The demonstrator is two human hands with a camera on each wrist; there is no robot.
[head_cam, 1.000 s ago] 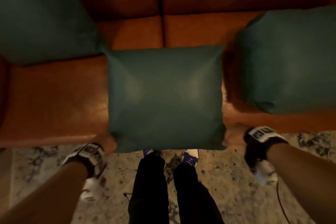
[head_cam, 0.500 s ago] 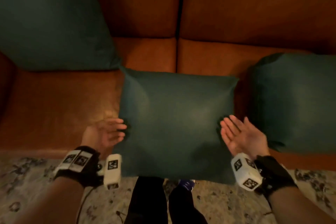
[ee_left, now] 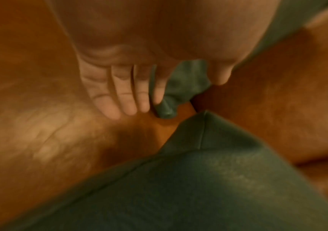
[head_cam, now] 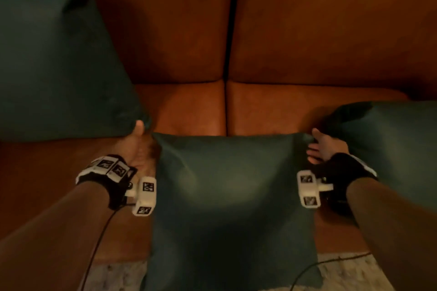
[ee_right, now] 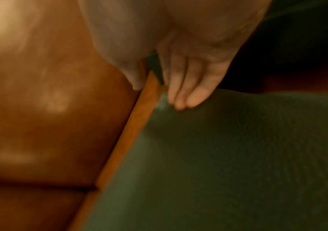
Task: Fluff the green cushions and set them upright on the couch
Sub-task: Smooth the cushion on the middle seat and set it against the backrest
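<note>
Middle green cushion (head_cam: 231, 196) is lying flat on couch (head_cam: 189, 111), lower centre | left hand (head_cam: 138, 149), right hand (head_cam: 326, 151) are now reaching its far corners | right fingers (ee_right: 178, 96) straight, touching; left grip indeterminable | uprighting likely starting

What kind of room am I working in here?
Most likely a home living room: a brown leather couch with green cushions on its seat, and a pale patterned rug on the floor in front of it.

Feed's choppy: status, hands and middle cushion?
Left hand, right hand unclenched at far corners of middle cushion. Lies flat, not upright. Left cushion, right cushion close alongside.
</note>
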